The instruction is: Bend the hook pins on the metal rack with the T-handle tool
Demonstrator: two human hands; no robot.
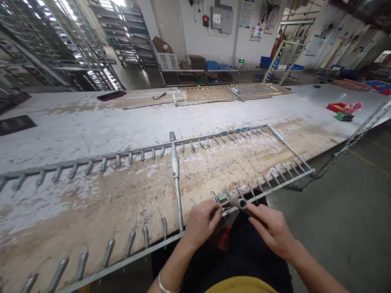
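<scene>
A long metal rack frame lies flat on the worn worktable, with rows of small hooked pegs along its far and near rails. My left hand is closed in a pinch on the near rail, at one of the hooked pegs. My right hand is wrapped round a dark tubular tool, whose open end points at the same spot on the rail. A red and black object sits in my lap below the hands.
A centre bar crosses the frame. A second frame lies at the table's far side, with a wrench and a dark tray. Red and green bins stand at the right. Wire racks fill the back left.
</scene>
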